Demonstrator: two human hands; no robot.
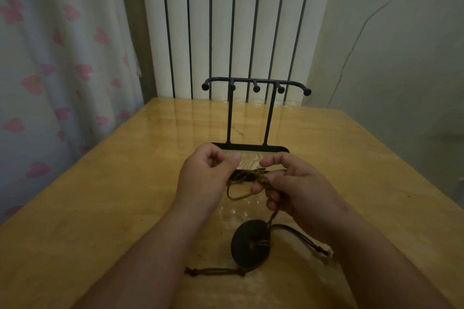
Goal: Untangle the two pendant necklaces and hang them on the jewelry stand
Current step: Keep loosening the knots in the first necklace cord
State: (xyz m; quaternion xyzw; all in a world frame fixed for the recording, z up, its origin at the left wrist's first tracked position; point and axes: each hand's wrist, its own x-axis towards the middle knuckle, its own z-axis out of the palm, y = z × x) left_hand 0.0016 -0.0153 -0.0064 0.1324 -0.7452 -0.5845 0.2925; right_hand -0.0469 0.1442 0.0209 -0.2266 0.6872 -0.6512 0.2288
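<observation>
In the head view, we see both hands raised just above the wooden counter (100, 208), in front of the base of the black jewelry stand (268, 118). The stand is upright near the counter's far middle, with 2 posts and 5 ball-tipped pegs along its top bar, and nothing hangs on them.

The left hand (208, 173) has its fingers curled inward, and a bundle of brown cords (238, 176) comes out of that grip. The right hand (298, 190) pinches the knotted part of the same cords between thumb and fingers (256, 188), so the tangle stretches between the 2 hands. A slack loop sags below it.

From the right hand, 1 strand drops to a black disc pendant (251, 241), which rests on the counter between the forearms, near us. A darker cord (301, 236) curves from the disc toward the right wrist, and a knotted cord end (213, 271) lies on the counter just left of the disc. We cannot make out a second pendant.

Behind the counter stands a white radiator (238, 20), with a heart-patterned curtain (62, 57) to the left.
</observation>
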